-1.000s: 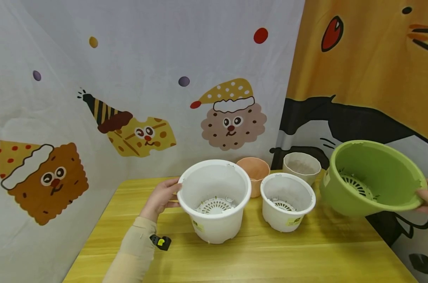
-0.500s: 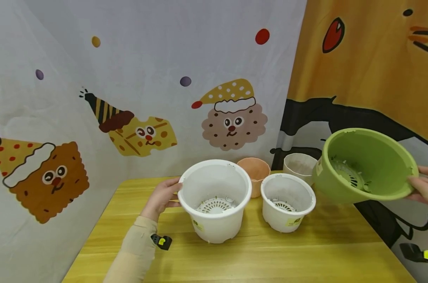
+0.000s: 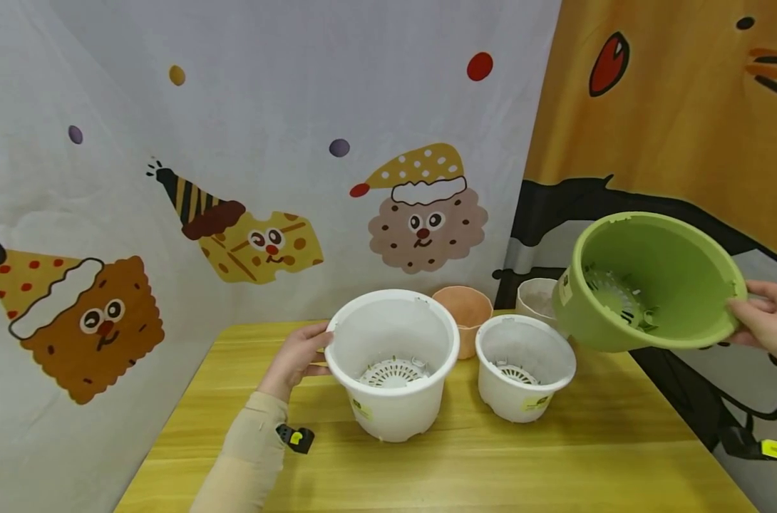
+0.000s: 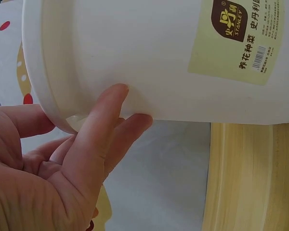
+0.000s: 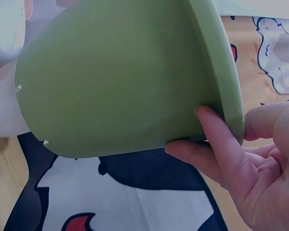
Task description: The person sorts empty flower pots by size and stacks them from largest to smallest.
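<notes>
My left hand pinches the left rim of the larger white flowerpot, which stands upright on the table. In the left wrist view the thumb lies at the rim and the fingers press the outer wall below it. At the right, my right hand grips the rim of a green flowerpot and holds it tilted in the air, its mouth partly toward me. The right wrist view shows fingers against the green wall. A smaller white flowerpot stands between the two, touched by neither hand.
Behind the white pots are a peach pot and an off-white pot, the latter partly hidden by the green one. The wooden table meets a printed cloth backdrop at the back and right.
The green flowerpot has moved up and to the left in my right hand, further above the table and over the off-white pot. My left hand and the white pots have stayed put.
</notes>
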Motion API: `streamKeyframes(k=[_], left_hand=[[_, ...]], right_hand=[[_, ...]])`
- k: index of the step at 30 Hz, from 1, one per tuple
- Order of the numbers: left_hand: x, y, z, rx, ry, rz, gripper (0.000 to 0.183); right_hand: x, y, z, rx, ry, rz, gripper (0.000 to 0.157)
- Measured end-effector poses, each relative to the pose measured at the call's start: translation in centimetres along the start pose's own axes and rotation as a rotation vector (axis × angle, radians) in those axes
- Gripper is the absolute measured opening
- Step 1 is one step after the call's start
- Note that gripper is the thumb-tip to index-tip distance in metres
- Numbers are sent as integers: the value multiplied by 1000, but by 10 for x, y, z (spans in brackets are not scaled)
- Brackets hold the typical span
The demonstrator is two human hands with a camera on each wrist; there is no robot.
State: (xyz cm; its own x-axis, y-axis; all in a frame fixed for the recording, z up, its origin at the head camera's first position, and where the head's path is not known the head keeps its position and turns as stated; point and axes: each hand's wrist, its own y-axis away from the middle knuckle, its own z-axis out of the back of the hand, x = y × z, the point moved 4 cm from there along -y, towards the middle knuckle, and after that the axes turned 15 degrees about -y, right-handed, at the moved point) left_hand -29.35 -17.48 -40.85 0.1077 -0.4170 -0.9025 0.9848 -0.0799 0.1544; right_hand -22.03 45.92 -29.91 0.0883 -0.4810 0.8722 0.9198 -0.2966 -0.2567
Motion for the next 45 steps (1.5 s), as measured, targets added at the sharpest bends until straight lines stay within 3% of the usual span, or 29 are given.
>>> streamKeyframes(k=[10, 23, 39, 45], left_hand=[[2, -1, 0, 3, -3, -6, 47], [1, 1, 0, -2, 3, -4, 45], [0, 0, 0, -6, 9, -10, 45], [3, -2, 0, -5, 11, -11, 45]], right_hand=[[22, -2, -15, 36, -118, 78, 58], [58, -8, -43, 115, -35, 66, 59], [86, -17, -85, 258, -210, 76, 63], [96, -19, -101, 290, -254, 117, 59]])
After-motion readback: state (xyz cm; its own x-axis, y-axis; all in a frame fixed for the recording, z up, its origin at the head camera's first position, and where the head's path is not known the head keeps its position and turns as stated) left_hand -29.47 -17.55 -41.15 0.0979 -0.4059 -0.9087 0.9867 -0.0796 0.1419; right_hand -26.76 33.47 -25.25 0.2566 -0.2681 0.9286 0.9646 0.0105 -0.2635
